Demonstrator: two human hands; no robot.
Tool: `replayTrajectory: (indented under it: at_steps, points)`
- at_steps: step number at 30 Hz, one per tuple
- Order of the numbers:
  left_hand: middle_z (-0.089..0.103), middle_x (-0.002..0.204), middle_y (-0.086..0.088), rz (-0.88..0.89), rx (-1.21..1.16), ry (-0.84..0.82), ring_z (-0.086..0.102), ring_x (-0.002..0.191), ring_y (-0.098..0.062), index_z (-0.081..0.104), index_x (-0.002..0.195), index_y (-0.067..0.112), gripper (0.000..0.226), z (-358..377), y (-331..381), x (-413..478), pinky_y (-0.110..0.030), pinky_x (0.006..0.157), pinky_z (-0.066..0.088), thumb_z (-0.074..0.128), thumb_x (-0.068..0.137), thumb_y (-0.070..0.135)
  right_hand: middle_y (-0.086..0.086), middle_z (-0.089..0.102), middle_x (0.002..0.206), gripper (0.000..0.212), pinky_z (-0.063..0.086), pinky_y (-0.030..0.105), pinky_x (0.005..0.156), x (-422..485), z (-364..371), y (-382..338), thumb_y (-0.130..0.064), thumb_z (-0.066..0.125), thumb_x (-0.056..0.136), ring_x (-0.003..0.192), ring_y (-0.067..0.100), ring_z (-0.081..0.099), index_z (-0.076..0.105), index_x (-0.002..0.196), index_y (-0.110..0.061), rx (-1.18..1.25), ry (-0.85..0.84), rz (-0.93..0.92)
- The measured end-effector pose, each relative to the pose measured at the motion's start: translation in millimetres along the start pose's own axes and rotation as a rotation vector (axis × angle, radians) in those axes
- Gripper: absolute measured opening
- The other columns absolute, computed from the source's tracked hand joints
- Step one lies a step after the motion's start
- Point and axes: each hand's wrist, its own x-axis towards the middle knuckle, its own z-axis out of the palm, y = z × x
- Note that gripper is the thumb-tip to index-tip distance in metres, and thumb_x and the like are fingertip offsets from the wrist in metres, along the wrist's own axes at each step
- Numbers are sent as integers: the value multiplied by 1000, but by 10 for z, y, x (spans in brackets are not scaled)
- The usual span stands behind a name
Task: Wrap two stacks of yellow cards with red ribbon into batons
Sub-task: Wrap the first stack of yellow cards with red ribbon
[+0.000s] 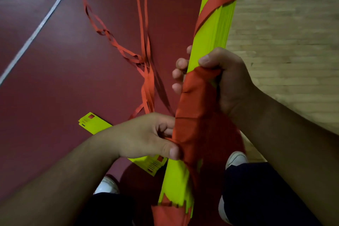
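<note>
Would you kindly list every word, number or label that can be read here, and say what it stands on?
No text here can be read.
On the floor cards: a red square and dark printed lines, too small and blurred to read.
On the held stack, the ribbon and the shoe: no print shows.

Floor (45, 79): dark red with pale seams on the left, light wood on the right. On the red part: loose tangled red ribbon (147, 86), flat stack of yellow cards (93, 124) partly hidden, white shoes (107, 186).
</note>
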Motion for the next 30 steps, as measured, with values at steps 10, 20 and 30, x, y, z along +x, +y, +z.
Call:
replayTrajectory:
  at_steps: [10,20,30]
  points:
    - [56,71,-23,11,270,426,49,71,-17,60,82,-2,41,62,-133,80,-48,61,42,83,75,32,16,63,86,25,55,37,66,127,-16,-6,-38,68,82,79,31,61,62,85,-14,-275,360,-88]
    - [71,95,-4,-6,161,216,62,89,-14,68,111,9,42,-84,-104,-13,-29,81,49,85,75,23,7,54,65,11,53,35,55,157,-17,52,-6,67,85,55,20,56,59,79,-10,-421,460,-118]
    - [68,87,20,-34,205,132,45,59,-1,67,115,31,63,-165,-17,-34,-14,50,41,69,68,73,2,54,70,21,53,30,59,57,0,-81,-13,49,93,56,15,55,52,72,-14,-82,172,-68]
